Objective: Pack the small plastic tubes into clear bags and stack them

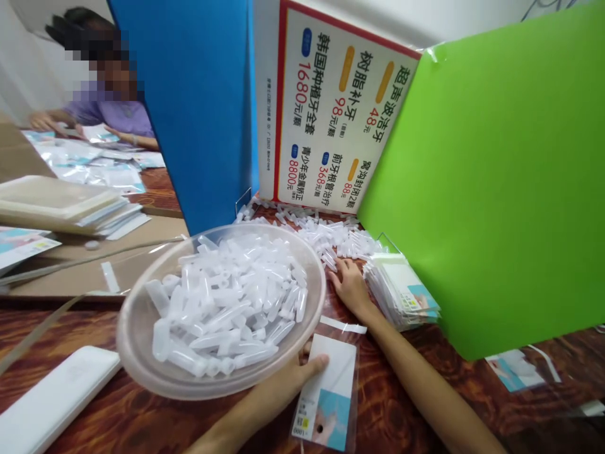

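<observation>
My left hand grips the near rim of a wide translucent plastic bowl and holds it tilted above the wooden table. The bowl is heaped with several small clear plastic tubes. My right hand lies on the table behind the bowl, fingers spread among a loose pile of the same tubes. A small clear bag with a white and blue card lies just under my left thumb. A stack of the same card bags sits right of my right hand.
Blue, printed white and green boards wall the work spot. A white flat box lies at lower left. Trays and papers sit at left, where another person works at a far table.
</observation>
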Demonstrator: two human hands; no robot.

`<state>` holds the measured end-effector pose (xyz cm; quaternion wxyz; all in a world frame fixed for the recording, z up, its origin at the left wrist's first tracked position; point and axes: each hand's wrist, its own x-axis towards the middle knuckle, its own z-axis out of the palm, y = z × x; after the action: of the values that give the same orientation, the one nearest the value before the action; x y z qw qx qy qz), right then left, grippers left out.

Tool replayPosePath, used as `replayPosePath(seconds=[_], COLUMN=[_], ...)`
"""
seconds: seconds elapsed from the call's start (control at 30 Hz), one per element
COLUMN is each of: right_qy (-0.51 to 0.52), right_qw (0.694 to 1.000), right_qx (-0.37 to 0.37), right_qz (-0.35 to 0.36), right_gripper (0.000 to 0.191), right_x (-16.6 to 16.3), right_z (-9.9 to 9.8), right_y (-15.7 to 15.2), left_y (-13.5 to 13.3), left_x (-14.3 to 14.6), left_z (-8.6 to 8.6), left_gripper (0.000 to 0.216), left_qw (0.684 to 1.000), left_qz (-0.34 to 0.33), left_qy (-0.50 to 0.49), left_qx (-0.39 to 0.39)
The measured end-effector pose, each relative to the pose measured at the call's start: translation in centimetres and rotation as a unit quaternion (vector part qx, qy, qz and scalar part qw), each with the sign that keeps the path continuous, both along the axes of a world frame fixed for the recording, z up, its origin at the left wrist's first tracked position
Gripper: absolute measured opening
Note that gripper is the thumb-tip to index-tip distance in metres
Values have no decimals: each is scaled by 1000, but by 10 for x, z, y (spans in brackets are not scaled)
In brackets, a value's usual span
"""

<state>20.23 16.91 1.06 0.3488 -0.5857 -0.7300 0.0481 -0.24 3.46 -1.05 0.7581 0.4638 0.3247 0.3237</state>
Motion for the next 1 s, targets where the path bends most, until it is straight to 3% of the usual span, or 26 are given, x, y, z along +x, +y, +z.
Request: replayPosePath(seconds=[0.17,0.37,0.53,0.6,0.83,0.9,1.0], right_qy=[59,195,298,312,477,490,480], right_qw=[998,977,892,860,750,737,747], right_qx=[-4,-64,-228,-275,-359,-367,-365], right_qz=[8,63,253,294,287,288,281], right_gripper=[17,30,30,28,34,36,35], right_x=[8,25,39,44,41,38,31], right_z=[-20,-21,-3,2,0,1,3], right_y=[15,-29,-61,-65,-66,-69,-76], left_y=[1,-2,0,1,3,4,5], left_x=[-2,1,1,0,-5,-7,-11], left_z=[0,13,24,25,30,31,33], left_gripper=[45,44,43,45,52,50,48], left_qw=[1000,999,998,998,991,990,991], left_qz=[0,11,14,11,-30,-52,-91], left_qy=[-4,14,31,43,101,106,89], left_qx=[-6,-37,-48,-51,-84,-70,-38])
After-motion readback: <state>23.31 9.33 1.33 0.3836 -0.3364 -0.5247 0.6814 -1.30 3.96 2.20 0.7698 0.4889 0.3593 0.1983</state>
